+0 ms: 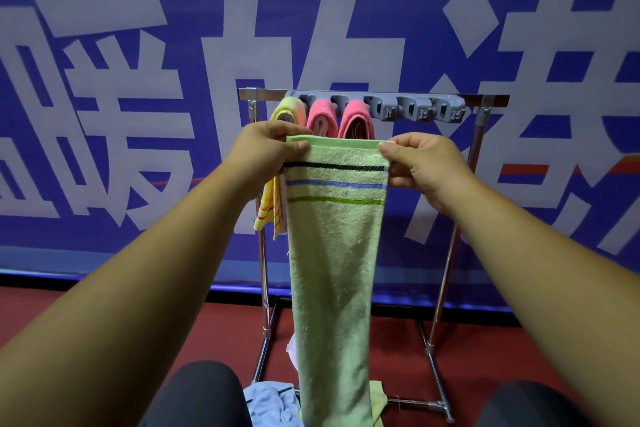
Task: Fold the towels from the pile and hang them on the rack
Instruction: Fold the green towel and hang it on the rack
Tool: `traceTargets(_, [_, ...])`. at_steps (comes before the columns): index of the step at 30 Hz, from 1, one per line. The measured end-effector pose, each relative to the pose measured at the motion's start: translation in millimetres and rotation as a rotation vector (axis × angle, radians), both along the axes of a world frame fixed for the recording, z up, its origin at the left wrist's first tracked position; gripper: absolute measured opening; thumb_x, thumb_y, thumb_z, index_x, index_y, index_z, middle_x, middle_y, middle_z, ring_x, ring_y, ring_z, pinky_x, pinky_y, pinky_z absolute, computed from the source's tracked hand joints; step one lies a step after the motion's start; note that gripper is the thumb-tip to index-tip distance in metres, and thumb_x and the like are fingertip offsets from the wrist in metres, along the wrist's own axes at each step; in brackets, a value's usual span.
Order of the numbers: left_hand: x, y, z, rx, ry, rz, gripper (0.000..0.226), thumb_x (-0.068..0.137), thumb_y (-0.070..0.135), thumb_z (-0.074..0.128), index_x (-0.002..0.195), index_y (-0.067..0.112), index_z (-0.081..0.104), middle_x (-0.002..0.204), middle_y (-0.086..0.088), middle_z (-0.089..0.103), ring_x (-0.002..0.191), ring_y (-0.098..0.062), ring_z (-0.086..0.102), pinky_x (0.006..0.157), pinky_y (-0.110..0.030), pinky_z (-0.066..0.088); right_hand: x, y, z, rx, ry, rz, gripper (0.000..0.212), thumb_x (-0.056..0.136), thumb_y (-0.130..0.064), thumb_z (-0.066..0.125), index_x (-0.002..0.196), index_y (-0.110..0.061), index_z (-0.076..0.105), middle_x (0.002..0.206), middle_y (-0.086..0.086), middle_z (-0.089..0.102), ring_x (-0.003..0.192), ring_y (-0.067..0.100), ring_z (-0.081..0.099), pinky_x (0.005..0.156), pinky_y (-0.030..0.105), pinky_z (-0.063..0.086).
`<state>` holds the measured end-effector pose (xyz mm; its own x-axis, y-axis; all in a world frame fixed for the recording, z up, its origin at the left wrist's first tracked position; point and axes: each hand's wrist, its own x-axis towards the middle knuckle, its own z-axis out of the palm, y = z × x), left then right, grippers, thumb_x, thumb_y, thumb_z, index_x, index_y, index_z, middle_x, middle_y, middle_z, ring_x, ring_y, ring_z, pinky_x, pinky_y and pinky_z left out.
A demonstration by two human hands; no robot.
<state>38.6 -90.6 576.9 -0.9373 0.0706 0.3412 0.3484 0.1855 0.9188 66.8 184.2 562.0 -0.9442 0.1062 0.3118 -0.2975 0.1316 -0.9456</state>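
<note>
A yellow striped terry towel (272,208) hangs from the far-left slot of the grey plastic clip holder (415,107), its lower end dangling past the left wrist. Just right of it, the left hand (266,146) pinches the top left corner of a pale green terry towel with black, blue and green stripes (332,253), thumb over the near face and fingers curled behind. The green towel is held up in front of the rack, already narrowed to a long strip, and falls straight down between the knees. Behind its top edge, two pink terry towels (322,118) sit looped in the next slots. The right hand (422,163) pinches the top right corner the same way.

Folding looks to be in hand: the strip probably still has to be doubled end to end. The next move then calls for pushing the fold into a free slot, right of the pink ones, on the chrome tube rack (485,99).

The green towel hides the lower ends of the pink towels and most of the pile; only a light blue towel (270,406) and a scrap of pale cloth show at its foot. The strip's bottom edge is cut off, and whether its layers line up cannot be told.
</note>
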Motion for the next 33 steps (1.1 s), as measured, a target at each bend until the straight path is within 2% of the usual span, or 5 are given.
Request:
traceTargets(5, [0,2,11,0.036,0.01,0.048,0.013,0.094,0.016,0.08,0.104,0.025,0.082,0.108,-0.005,0.079,0.103,-0.025,0.076,0.088,-0.044,0.066,-7,-6,12,-0.056,0.005,0.002,0.01,0.102,-0.015,0.072,0.107,-0.007,0.074,0.093,0.011,0.079,0.083,0.021,0.076,0.076,0.036,0.067])
traceTargets(15, [-11,4,41,0.104,-0.027,0.033,0.023,0.09,0.018,0.084,0.113,0.02,0.082,0.11,-0.002,0.079,0.105,-0.023,0.075,0.09,-0.04,0.065,-13,-14,43,-0.22,-0.027,0.03,0.008,0.106,-0.011,0.064,0.105,-0.008,0.071,0.09,0.008,0.08,0.077,0.018,0.079,0.07,0.038,0.067])
traceTargets(21, [-20,11,37,0.123,-0.095,0.087,0.025,0.089,0.017,0.086,0.113,0.017,0.078,0.111,-0.006,0.076,0.1,-0.023,0.075,0.067,-0.03,0.065,-23,-14,41,-0.204,-0.061,-0.007,0.013,0.104,-0.015,0.069,0.112,-0.005,0.072,0.101,0.013,0.082,0.082,0.023,0.081,0.066,0.038,0.067])
traceTargets(29, [-30,16,33,0.072,-0.092,0.204,0.031,0.084,0.026,0.091,0.106,0.01,0.075,0.104,-0.011,0.076,0.089,-0.027,0.079,0.069,-0.038,0.068,-38,-17,36,-0.239,-0.088,-0.049,0.022,0.101,-0.019,0.074,0.118,-0.004,0.071,0.105,0.014,0.082,0.088,0.027,0.082,0.065,0.039,0.066])
traceTargets(33, [-35,25,31,-0.016,-0.011,0.317,0.024,0.079,0.026,0.088,0.09,0.007,0.077,0.09,-0.016,0.078,0.077,-0.03,0.08,0.065,-0.047,0.068,-44,-26,40,-0.224,-0.072,-0.09,0.021,0.098,-0.02,0.077,0.114,-0.008,0.072,0.106,0.017,0.081,0.1,0.036,0.08,0.08,0.051,0.068])
